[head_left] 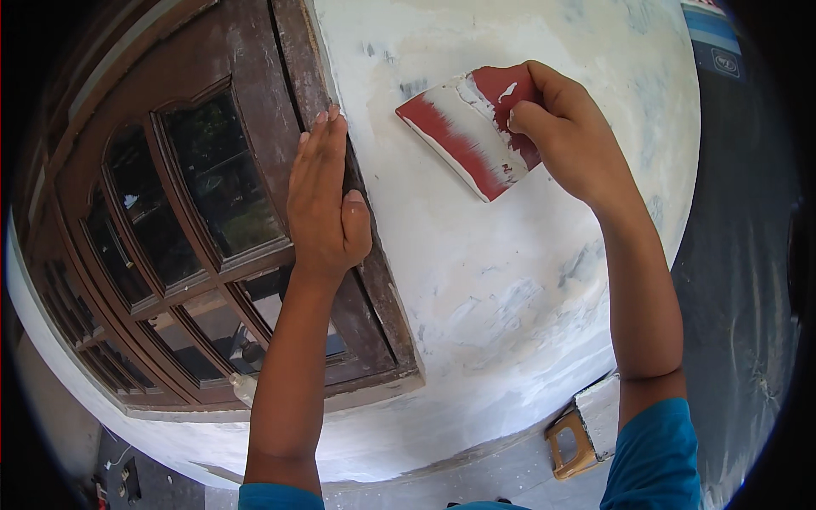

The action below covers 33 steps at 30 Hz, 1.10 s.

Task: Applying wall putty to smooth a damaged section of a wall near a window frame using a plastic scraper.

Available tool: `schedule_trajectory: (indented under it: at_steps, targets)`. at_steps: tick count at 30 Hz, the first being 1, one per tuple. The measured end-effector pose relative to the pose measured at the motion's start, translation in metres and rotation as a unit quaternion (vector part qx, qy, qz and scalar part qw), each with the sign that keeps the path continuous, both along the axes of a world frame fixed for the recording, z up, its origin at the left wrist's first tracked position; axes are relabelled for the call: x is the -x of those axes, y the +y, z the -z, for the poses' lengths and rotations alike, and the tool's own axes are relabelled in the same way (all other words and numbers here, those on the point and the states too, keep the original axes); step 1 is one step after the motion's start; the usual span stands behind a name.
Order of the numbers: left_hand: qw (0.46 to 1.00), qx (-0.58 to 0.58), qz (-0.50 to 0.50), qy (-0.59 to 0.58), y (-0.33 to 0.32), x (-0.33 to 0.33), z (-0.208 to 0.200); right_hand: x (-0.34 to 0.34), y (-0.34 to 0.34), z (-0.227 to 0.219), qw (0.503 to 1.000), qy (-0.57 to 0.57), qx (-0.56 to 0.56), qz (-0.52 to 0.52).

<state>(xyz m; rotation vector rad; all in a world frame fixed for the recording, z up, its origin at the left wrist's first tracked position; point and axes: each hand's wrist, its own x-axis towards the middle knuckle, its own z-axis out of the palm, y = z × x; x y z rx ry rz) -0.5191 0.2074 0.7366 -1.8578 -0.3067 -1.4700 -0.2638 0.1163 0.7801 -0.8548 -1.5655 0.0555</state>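
My right hand [565,127] grips a flat red putty spreader [463,123] by its upper right corner, thumb on the near face. White putty is smeared in a band across the spreader and lies along its lower left edge. That edge is at or close to the patchy white wall [510,255]; whether it touches, I cannot tell. To the left, my left hand [327,191] rests flat against the brown wooden window frame [374,280], its fingers stretched upward and its thumb a little apart. Nothing is in it.
Brown window panels with glass panes [221,170] fill the left side. A pale bottle-like object [244,388] is by the sill. Below right stands a stool-like thing with a tan side [571,444]. A dark sheet [731,280] hangs at the right. Several small items lie on the floor, lower left.
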Motion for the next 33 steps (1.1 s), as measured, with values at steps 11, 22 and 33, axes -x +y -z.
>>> schedule_trajectory:
  at_steps: [11, 22, 33]
  targets:
    - [1.0, -0.005, -0.005, 0.002, 0.004, 0.004, 0.002, 0.029, -0.015, 0.012, 0.863, -0.225, -0.338, 0.301]
    - [1.0, -0.007, -0.002, -0.003, 0.003, 0.001, 0.0, 0.044, 0.03, 0.064, 0.768, -0.392, -0.29, 0.415]
    - [1.0, -0.014, -0.009, -0.003, 0.004, 0.006, 0.003, 0.034, -0.023, 0.061, 0.815, -0.281, -0.348, 0.368]
